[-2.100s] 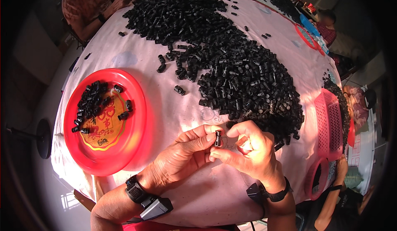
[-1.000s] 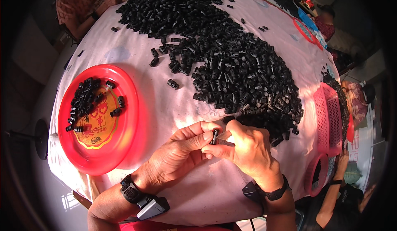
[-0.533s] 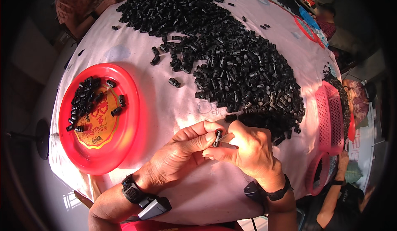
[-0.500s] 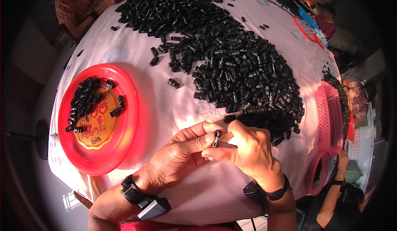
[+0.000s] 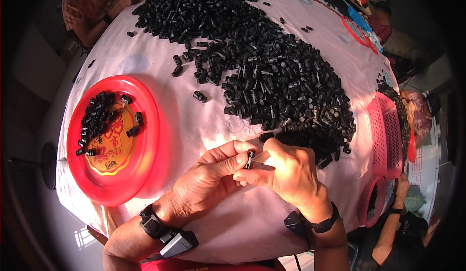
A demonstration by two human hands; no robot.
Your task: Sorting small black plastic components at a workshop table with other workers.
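Observation:
Between the thumb and forefinger of my left hand (image 5: 211, 174) is a small black cylindrical plastic part (image 5: 250, 158), shaped like a cord lock. My right hand (image 5: 291, 174) is closed right beside it, pinching a thin, pale, blade-like piece (image 5: 262, 159) against the part. Whether the tip enters the part is too small to tell. Just beyond my hands spreads a large heap of similar black parts (image 5: 286, 86). To the left, a round red plastic tray (image 5: 141, 179) with a yellow printed middle holds several more of them.
A pink cloth (image 5: 184, 120) covers the table, with a few loose black parts (image 5: 199, 96) lying near the heap. At the right edge stand a pink perforated basket (image 5: 386, 135) and a round pink basket (image 5: 373, 205). Other people sit at the far left, far right and near right.
My hands keep the same pinch and have barely moved. The whole view has shifted slightly, with the table and heap appearing a little further left.

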